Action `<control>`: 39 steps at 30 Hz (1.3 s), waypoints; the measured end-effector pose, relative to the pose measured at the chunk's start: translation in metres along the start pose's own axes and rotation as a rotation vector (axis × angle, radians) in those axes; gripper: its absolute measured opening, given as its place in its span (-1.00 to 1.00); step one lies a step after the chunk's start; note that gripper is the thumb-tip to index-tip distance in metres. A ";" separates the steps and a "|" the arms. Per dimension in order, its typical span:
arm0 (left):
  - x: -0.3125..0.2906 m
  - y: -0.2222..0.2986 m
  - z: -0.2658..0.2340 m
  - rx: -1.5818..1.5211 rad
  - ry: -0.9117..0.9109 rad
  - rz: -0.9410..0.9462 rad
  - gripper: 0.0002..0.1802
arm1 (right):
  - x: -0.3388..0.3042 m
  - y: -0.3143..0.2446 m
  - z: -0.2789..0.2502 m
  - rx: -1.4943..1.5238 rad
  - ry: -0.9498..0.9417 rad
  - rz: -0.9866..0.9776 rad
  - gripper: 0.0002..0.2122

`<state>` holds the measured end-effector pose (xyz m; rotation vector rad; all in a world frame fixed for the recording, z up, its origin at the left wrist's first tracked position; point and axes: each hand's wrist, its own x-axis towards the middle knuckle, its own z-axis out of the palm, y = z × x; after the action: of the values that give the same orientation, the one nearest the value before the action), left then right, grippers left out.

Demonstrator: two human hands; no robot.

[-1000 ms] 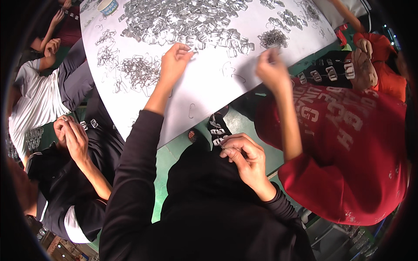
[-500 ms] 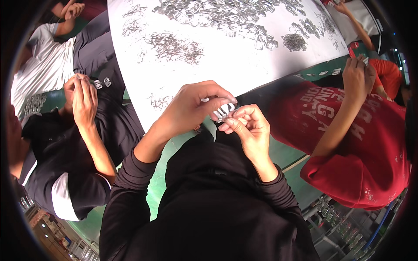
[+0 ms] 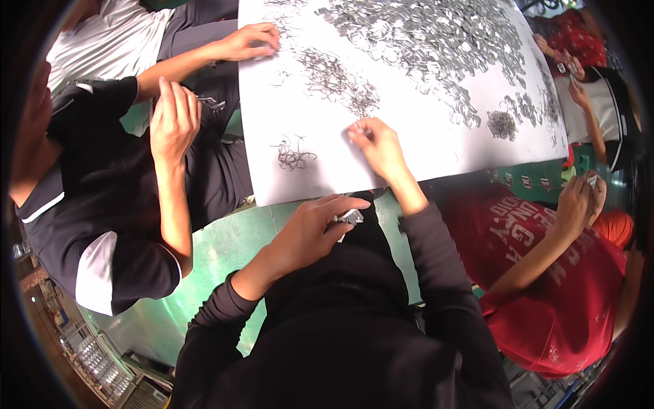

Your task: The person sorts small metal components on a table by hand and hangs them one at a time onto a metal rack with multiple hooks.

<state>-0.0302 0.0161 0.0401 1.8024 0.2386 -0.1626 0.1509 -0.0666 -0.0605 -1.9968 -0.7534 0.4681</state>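
My left hand (image 3: 306,235) is closed in front of my body, thumb and fingers gripping a small silvery slotted metal piece (image 3: 351,217) that looks like a buckle. Over the white tabletop (image 3: 422,153), my right hand (image 3: 381,146) has thumb and fingertips pinched together. Whatever is between them is too small to make out. Just beyond those fingertips lies a loose heap of thin dark bent wire pieces (image 3: 334,75). A smaller cluster of similar wire pieces (image 3: 294,157) sits near the table's front left corner.
A large spread of grey metal pieces (image 3: 422,41) covers the table's far part, with a dark round heap (image 3: 503,126) to its right. A person in a dark shirt (image 3: 95,184) sits at left, one hand (image 3: 255,41) over the table. Another in red (image 3: 552,293) sits at right.
My right hand has left the metal piece and reached forward over the table. The left hand still holds the piece, now lower in view. The left neighbour's hand has reached onto the table.
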 end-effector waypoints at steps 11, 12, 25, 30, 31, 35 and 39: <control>-0.020 -0.011 0.010 -0.167 0.245 -0.085 -0.73 | 0.080 -0.005 0.072 -0.768 -0.155 0.317 -0.74; -0.021 -0.011 0.011 -0.167 0.266 -0.066 -0.74 | 0.069 -0.002 0.066 -0.756 -0.148 0.239 -0.80; -0.008 -0.005 0.019 -0.229 0.193 -0.010 -0.76 | -0.024 -0.009 -0.047 0.655 -0.106 0.421 -0.89; 0.001 0.004 0.029 -0.228 0.198 0.046 -0.73 | -0.118 -0.069 -0.070 0.577 0.103 0.188 -0.93; 0.004 0.006 0.031 -0.227 0.206 0.066 -0.72 | -0.131 -0.075 -0.067 0.469 0.172 0.066 -0.95; 0.019 0.016 0.033 -0.219 0.165 0.128 -0.71 | -0.150 -0.077 -0.058 0.384 0.306 0.068 -0.93; 0.032 0.024 0.042 -0.140 0.090 0.175 -0.64 | -0.150 -0.075 -0.058 0.312 0.443 0.065 -0.93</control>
<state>0.0073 -0.0279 0.0448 1.6831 0.1505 0.0582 0.0497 -0.1746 0.0378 -1.7452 -0.3173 0.1552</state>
